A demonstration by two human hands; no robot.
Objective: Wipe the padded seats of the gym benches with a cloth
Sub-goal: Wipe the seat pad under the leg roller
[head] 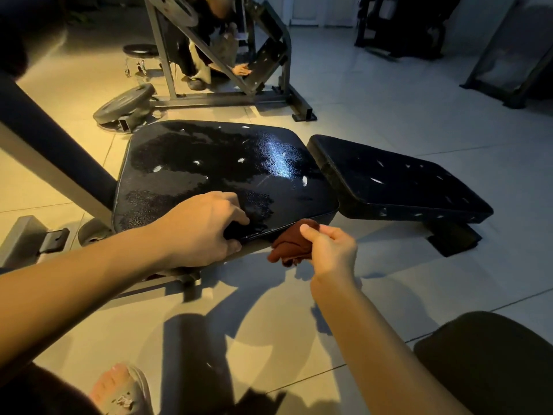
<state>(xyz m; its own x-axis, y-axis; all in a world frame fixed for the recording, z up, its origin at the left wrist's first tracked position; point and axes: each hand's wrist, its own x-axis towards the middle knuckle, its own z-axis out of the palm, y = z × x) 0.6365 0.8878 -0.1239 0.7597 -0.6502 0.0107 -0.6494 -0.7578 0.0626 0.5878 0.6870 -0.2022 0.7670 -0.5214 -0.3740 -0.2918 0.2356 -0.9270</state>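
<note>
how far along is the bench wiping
The large pad shows wet patches, so its top looks wiped. In hand: the right hand holds the cloth at its near edge while the left hand grips that edge. Left: the small pad shows no wet sheen, so likely still to do.

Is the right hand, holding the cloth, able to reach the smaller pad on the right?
Probably yes. The right hand grips the cloth at the near edge of the large pad; the smaller pad lies just beyond to the right, with only bare floor between.
</note>
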